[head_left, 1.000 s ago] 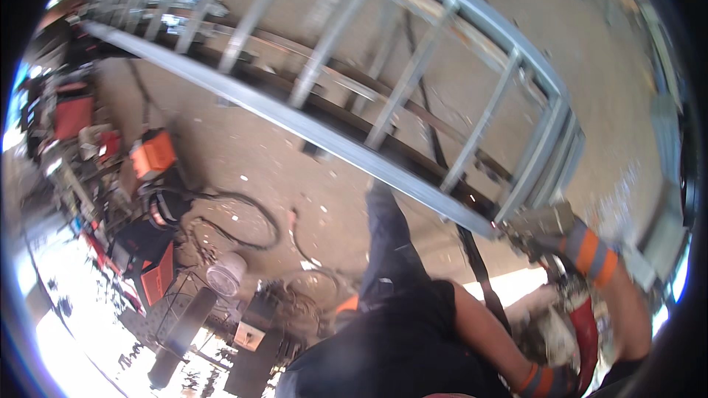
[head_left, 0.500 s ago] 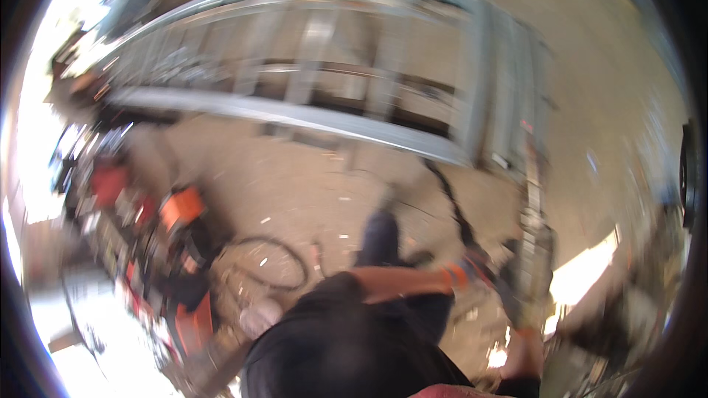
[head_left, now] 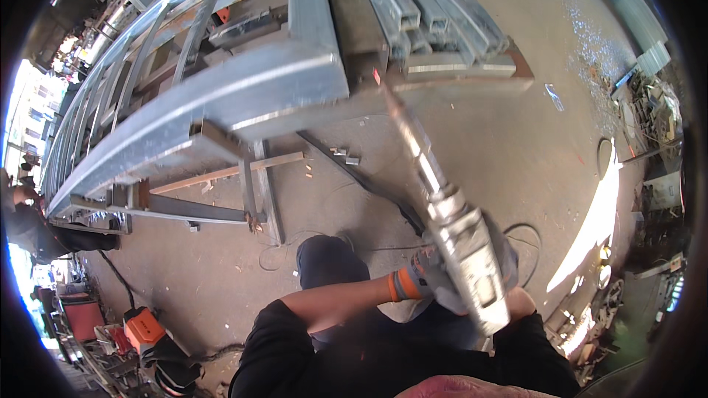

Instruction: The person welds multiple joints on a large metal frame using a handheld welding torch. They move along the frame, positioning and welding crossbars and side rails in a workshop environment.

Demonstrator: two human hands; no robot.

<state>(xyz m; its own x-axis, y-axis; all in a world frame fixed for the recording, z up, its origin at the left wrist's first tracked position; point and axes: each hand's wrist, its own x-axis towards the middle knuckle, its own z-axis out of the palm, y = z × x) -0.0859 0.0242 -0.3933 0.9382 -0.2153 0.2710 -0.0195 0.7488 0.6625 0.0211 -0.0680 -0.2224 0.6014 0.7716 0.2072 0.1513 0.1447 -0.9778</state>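
Note:
In front of me a welding gun [head_left: 472, 265], with a silvery body and a long copper-coloured nozzle, points up and away to the left. A small red spot shows at its tip, near the corner of a galvanized steel frame [head_left: 243, 81]. My left hand [head_left: 434, 274], in a grey glove with an orange cuff, grips the gun's left side. Gloved too, my right hand [head_left: 503, 250] is closed on its far right side, its fingers mostly hidden by the body. A thick black cable [head_left: 369, 184] runs from behind the gun toward the frame.
Square steel tubes [head_left: 435, 18] lie stacked beyond the frame's corner. Stands [head_left: 265, 191] hold the frame up. At far left another person [head_left: 37, 225] is by the frame. An orange-and-black machine [head_left: 144, 328] stands lower left. Scrap and tools [head_left: 590, 324] crowd the right wall.
My view has swung, so the frame's corner and tube stack now appear closer and farther left. The gun has tilted leftward, its tip closer to the corner; both hands remain on it.

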